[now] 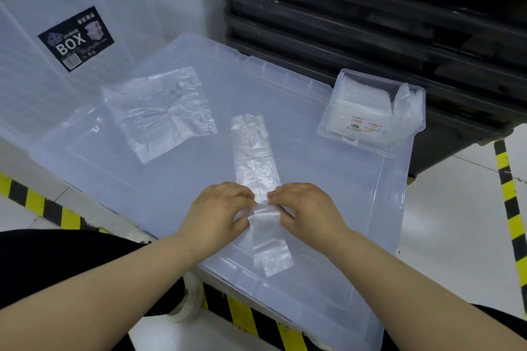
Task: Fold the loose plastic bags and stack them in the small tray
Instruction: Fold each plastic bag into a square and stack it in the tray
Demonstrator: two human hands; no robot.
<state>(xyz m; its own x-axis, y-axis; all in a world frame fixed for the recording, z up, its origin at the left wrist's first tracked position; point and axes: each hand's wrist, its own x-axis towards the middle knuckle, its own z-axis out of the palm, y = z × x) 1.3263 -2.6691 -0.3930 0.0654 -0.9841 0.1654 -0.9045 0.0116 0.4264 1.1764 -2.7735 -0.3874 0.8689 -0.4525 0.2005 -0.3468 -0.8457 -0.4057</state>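
While two hands (219, 209) (306, 208) pinch one bag (253, 157), second bag (159, 114) lies loose.

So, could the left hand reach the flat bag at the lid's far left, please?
Probably yes: bare lid lies between the left hand and the flat bag, though it pinches the folded strip and must let go first.

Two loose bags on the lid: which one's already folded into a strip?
The narrow bag in the middle, pinched by the left hand and right hand. The wide bag at left lies spread out, untouched.
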